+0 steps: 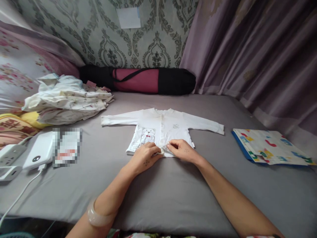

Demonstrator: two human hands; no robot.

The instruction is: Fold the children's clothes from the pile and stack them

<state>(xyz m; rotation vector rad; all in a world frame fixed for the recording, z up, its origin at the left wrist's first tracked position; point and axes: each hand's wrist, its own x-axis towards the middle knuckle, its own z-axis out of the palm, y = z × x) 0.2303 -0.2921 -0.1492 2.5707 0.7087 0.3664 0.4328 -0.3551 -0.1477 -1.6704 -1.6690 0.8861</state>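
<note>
Head view: where's the white baby shirt (pixel 162 125)?
— Spread flat on the grey bed (pixel 173 191), sleeves out. Fingers of left hand (pixel 146 157) and right hand (pixel 182 150) pinch its lower hem.

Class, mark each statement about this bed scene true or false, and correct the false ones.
1. The left hand and the right hand both touch the lower hem of the white shirt. True.
2. The shirt is folded in half. False: it lies spread flat, front up.
3. A colourful bag lies right of the shirt, apart from it. True.
4. The left wrist is bare. False: it wears a bracelet.
5. A pile of clothes lies at the far left. True.
</note>
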